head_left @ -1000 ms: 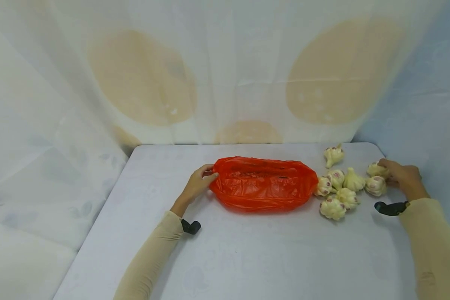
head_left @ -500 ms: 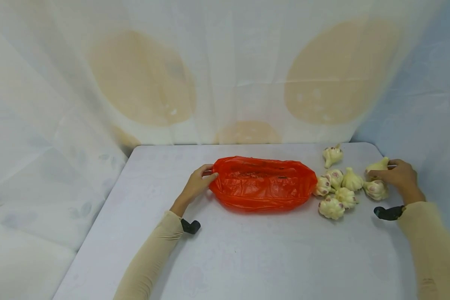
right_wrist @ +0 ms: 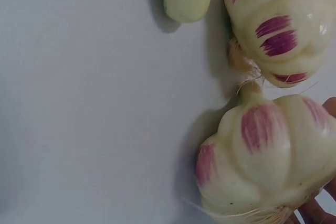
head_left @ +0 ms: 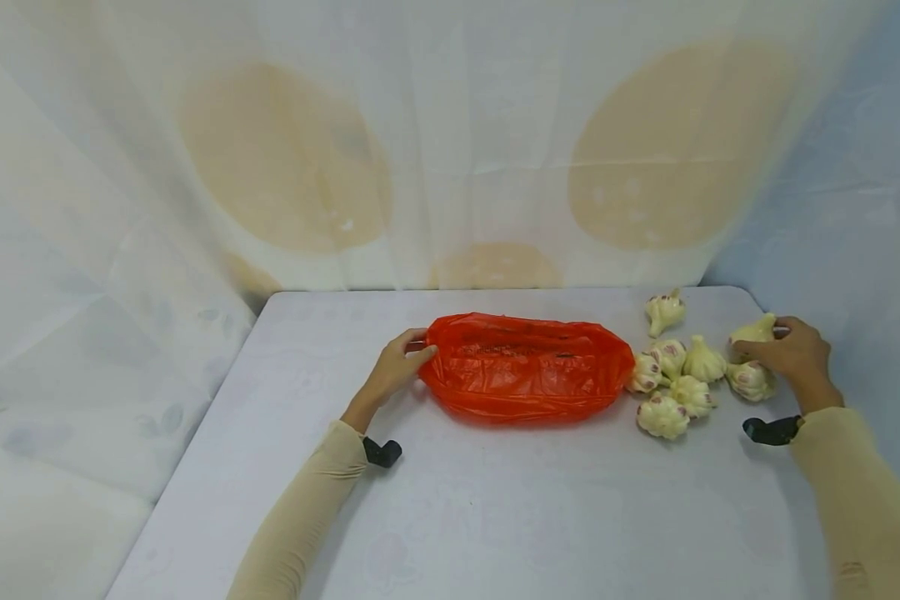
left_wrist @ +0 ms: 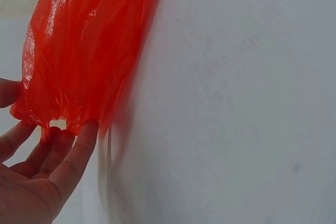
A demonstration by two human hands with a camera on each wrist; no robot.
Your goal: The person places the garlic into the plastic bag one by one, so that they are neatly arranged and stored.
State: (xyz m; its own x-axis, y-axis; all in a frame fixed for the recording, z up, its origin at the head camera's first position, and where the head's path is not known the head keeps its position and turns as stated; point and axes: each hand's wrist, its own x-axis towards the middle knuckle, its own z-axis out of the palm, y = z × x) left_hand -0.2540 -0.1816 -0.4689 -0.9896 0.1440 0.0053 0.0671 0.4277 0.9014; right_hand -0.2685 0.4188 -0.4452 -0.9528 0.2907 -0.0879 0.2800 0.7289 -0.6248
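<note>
My left hand [head_left: 396, 365] pinches the left end of a red plastic bag [head_left: 528, 367], thumb in front and fingers behind. In the left wrist view the fingertips [left_wrist: 89, 129] lie along the bag's crinkled edge. On the right, my right hand [head_left: 801, 354] holds a garlic bulb [head_left: 753, 331] between thumb and fingers, its stem pointing up. Just in front of it lies another bulb [head_left: 752, 380]. Close up in the right wrist view, a purple-streaked garlic bulb [right_wrist: 262, 156] hides most of the fingers behind it.
Several more garlic bulbs [head_left: 692, 395] cluster against the bag's right end, and a single bulb [head_left: 665, 312] lies behind them near the back edge. The white table [head_left: 525, 517] is bordered by a pale curtain [head_left: 487, 167] at the back.
My right hand has shifted slightly, its thumb now in front of the garlic bulb, which has turned stem up. The left hand and the bag stay as they were.
</note>
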